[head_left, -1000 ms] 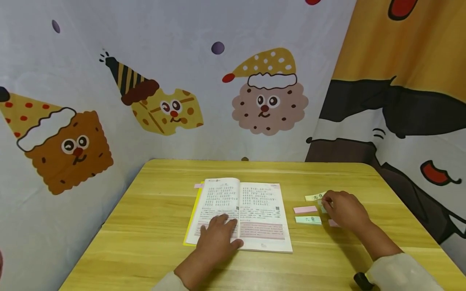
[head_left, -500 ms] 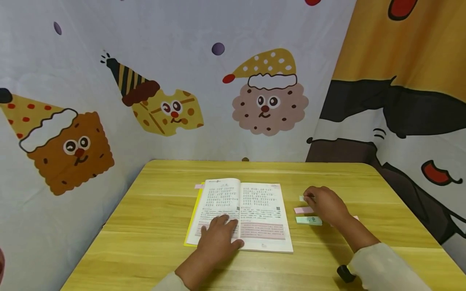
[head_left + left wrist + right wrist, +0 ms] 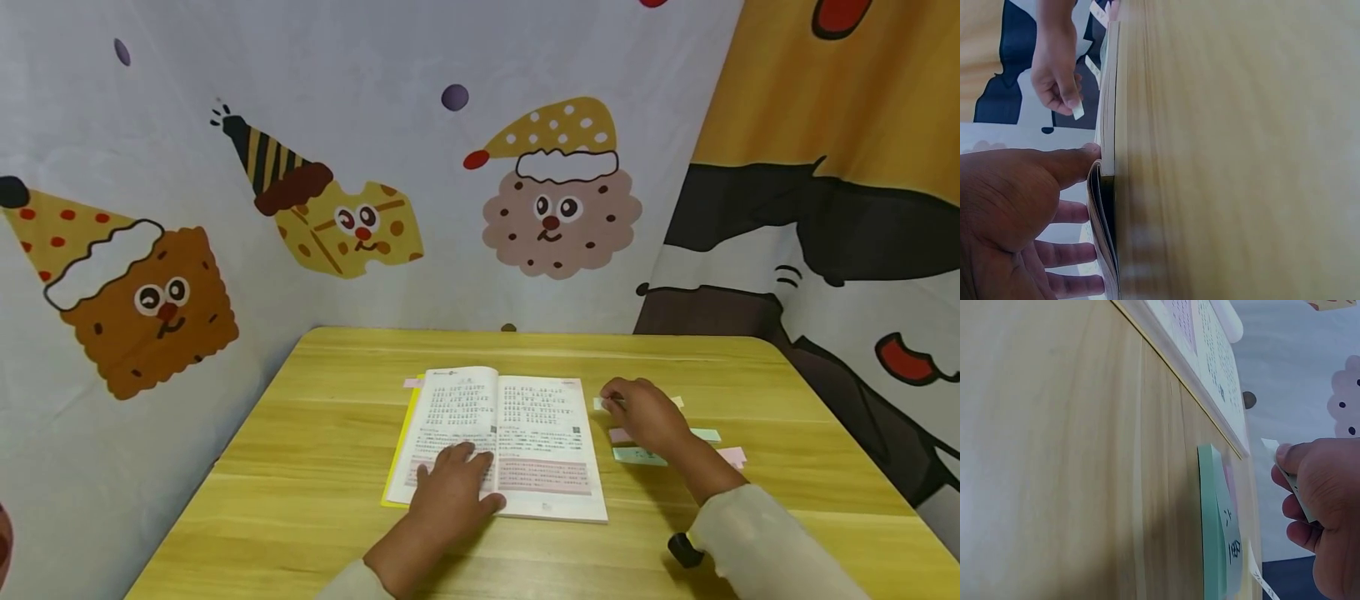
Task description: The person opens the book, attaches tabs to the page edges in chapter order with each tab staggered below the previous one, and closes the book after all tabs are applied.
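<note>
An open book with printed pages lies on the table. My left hand rests on its lower left page, fingers spread and thumb near the fold; the left wrist view shows the fingertips on the pages. Beyond the book's upper right edge, my right hand pinches a pale green sticky note strip between thumb and fingers, above the table. Beneath that hand are a pink sticky note pad and a green sticky note pad with handwriting on top. The hand and forearm partly cover both pads.
More sticky notes show right of my right arm: a pale green one, a pink one and a yellow one. A pink tab sticks out at the book's upper left. A cartoon-printed curtain hangs behind the table.
My right hand has moved left from among the sticky notes towards the book, carrying the pale green strip. My left hand has stayed on the page.
</note>
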{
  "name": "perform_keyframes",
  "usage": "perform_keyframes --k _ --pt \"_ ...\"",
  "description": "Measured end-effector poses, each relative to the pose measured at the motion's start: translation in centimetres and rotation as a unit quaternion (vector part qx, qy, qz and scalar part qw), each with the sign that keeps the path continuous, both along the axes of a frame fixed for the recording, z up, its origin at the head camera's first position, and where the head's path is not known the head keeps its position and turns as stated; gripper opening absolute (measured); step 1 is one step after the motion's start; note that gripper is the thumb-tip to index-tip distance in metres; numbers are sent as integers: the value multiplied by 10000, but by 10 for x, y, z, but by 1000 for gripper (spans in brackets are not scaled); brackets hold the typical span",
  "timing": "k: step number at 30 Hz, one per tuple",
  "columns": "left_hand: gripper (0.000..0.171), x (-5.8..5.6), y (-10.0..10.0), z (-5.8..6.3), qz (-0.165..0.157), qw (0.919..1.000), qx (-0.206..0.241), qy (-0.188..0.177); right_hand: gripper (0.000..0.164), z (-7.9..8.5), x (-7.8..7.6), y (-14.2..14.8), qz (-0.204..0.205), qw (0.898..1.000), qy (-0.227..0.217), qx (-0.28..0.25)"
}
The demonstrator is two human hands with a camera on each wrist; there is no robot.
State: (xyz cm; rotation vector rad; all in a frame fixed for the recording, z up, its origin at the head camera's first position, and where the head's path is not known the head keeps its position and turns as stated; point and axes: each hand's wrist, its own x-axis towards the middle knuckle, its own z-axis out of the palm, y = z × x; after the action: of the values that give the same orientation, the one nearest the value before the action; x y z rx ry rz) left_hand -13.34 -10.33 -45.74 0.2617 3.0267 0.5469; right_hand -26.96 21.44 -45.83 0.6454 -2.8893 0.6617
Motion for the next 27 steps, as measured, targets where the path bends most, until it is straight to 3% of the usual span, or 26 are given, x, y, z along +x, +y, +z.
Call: perform_keyframes --k 27 --pt "60 -1 1 0 33 10000 -1 -21 18 -20 -25 -36 -384 9982 -465 -21"
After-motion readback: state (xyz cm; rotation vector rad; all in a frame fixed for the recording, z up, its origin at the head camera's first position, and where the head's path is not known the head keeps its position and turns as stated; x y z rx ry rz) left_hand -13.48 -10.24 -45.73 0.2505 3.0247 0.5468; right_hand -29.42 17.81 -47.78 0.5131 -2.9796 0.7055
